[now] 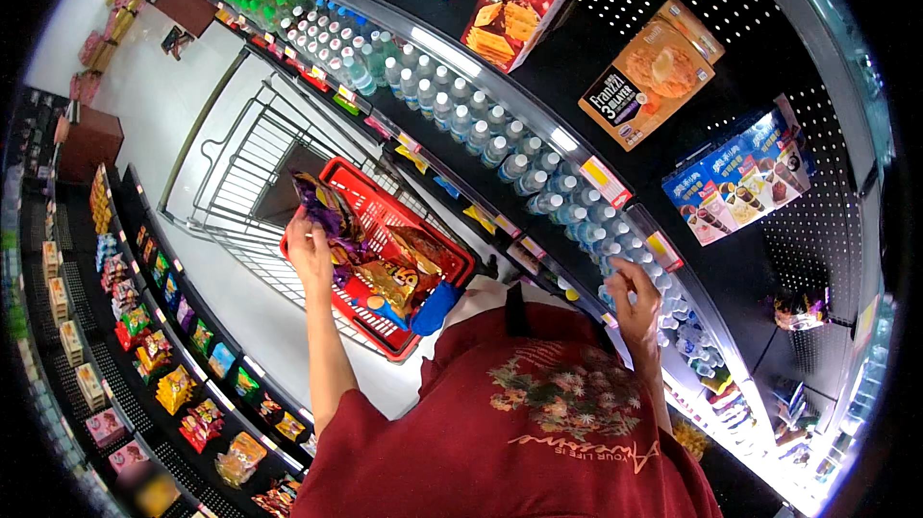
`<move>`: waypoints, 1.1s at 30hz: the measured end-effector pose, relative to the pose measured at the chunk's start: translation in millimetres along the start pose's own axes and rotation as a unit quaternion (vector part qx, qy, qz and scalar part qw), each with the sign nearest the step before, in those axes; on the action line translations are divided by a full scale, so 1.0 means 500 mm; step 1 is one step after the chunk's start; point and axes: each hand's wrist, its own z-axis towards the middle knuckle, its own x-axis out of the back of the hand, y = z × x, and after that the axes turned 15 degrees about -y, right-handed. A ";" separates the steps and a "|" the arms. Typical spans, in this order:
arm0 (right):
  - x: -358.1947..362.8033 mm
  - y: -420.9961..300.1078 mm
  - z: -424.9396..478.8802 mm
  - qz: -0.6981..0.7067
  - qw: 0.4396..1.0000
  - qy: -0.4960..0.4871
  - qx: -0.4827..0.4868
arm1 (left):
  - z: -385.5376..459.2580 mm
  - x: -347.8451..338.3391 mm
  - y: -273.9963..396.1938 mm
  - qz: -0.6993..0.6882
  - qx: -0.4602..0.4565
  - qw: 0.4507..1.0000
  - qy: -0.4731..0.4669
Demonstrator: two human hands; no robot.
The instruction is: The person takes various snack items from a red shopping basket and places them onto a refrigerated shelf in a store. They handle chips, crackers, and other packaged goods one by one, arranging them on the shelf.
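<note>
My left hand [310, 250] pinches a shiny purple snack bag [326, 209] at the left rim of a red plastic shopping basket [461, 258]. The basket rests on a wire shopping cart [241, 150]. Inside it lie gold-coloured snack bags [393, 284] and more purple packaging. A bright blue item [437, 309] is at the basket's near end; what it is I cannot tell. My right hand [636, 298] is raised, fingers loosely bent and apart, with nothing seen in it. It appears in front of rows of water bottles with white caps [515, 166]; whether it touches any is unclear.
Beside me on the right, a black shelf holds a red cracker box [515, 10], an orange food box [645, 82] and a blue box [739, 175]. Across the aisle floor [173, 71], the left shelves carry bagged snacks [175, 388]. Brown boxes [90, 143] stand farther off.
</note>
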 end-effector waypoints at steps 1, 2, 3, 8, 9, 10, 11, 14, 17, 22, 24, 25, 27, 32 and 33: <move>-0.002 -0.003 0.007 0.009 1.000 -0.004 0.007 | 0.011 0.020 0.025 -0.059 0.004 0.998 -0.011; -0.003 -0.005 0.014 0.013 1.000 -0.027 0.003 | 0.012 0.038 0.058 -0.095 0.015 0.995 -0.025; -0.004 -0.010 0.022 0.022 0.999 -0.042 0.017 | 0.020 0.061 0.119 -0.131 0.024 0.990 -0.042; -0.007 -0.058 0.078 0.099 0.985 -0.125 0.066 | 0.039 0.123 0.307 -0.273 0.053 0.942 -0.186; 0.000 -0.076 0.088 0.088 0.982 -0.140 0.088 | 0.044 0.127 0.332 -0.329 0.039 0.918 -0.218; 0.007 -0.090 0.097 0.091 0.977 -0.158 0.110 | 0.049 0.125 0.359 -0.367 0.012 0.894 -0.257; 0.014 -0.101 0.106 0.094 0.971 -0.176 0.131 | 0.055 0.123 0.388 -0.404 -0.015 0.865 -0.297; 0.030 -0.113 0.132 0.108 0.953 -0.207 0.193 | 0.074 0.101 0.473 -0.410 -0.055 0.839 -0.354; 0.056 -0.131 0.129 0.265 0.900 -0.287 0.191 | 0.090 0.065 0.562 -0.449 -0.072 0.788 -0.416; 0.066 -0.086 0.084 0.362 0.882 -0.251 0.169 | 0.101 -0.007 0.672 -0.417 -0.112 0.763 -0.480; 0.077 -0.070 0.050 0.428 0.865 -0.219 0.144 | 0.104 -0.046 0.684 -0.389 -0.108 0.768 -0.498; 0.090 -0.069 0.031 0.450 0.860 -0.199 0.137 | 0.102 -0.062 0.693 -0.375 -0.107 0.770 -0.505; 0.115 -0.044 -0.006 0.475 0.857 -0.158 0.124 | 0.082 -0.100 0.736 -0.390 -0.164 0.746 -0.515; 0.192 0.001 -0.124 0.491 0.862 0.023 0.121 | 0.056 -0.229 0.744 -0.325 -0.191 0.627 -0.682; 0.204 0.006 -0.149 0.509 0.850 0.058 0.124 | 0.037 -0.260 0.762 -0.246 -0.213 0.616 -0.717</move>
